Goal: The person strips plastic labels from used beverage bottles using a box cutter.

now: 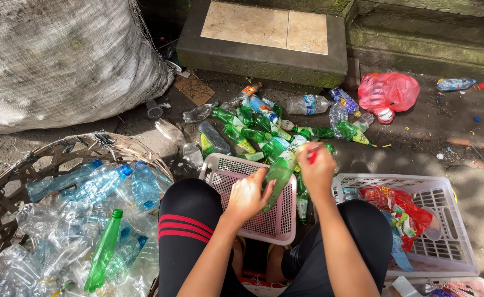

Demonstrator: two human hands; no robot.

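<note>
- Nearest the camera I see two knees in black leggings, the left one [189, 223] with red stripes, over bare, damp earth outdoors.
- Beyond the ground stands a mossy concrete step [264, 36] topped with pale tiles; a grey woven sack [60, 55] fills the upper left.
- Left of the knees, a wicker basket [60, 148] holds clear, blue and green plastic bottles.
- I read the left hand [248, 195] as curled around the lower body of a green plastic bottle [280, 170], gripping it above a pink plastic crate [253, 220].
- I read the right hand [317, 168] as closed at the bottle's neck, pinching a small red item [311, 155]; I cannot tell what it is.
- Ahead lies a pile of green bottles [258, 132]; a white crate [451, 242] sits right.
</note>
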